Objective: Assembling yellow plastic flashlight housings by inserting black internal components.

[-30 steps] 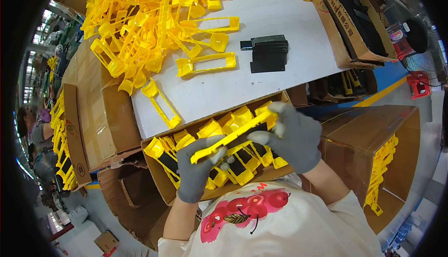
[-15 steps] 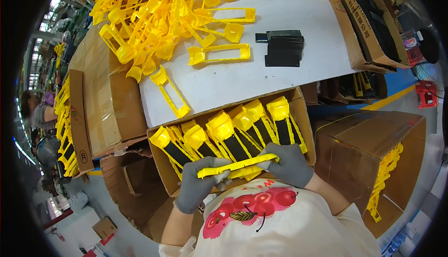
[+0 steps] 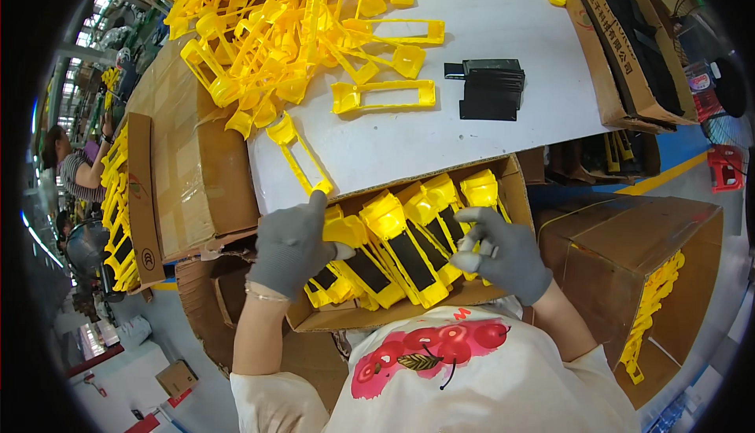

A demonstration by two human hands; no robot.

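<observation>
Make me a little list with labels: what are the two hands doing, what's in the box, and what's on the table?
left hand: grey glove, resting on yellow parts at the box's left end
right hand: grey glove, fingers spread over the box's right end, gripping nothing
cardboard box: open, rows of yellow parts with black inserts
white table: pile of yellow plastic frames, stack of black pieces

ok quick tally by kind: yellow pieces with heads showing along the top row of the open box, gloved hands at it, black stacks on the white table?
Yellow pieces with black inserts, top row of the box: 5 (one partly under the left hand)
Grey-gloved hands, counting the right hand: 2
Black stack on the table: 1
Total: 8
</observation>
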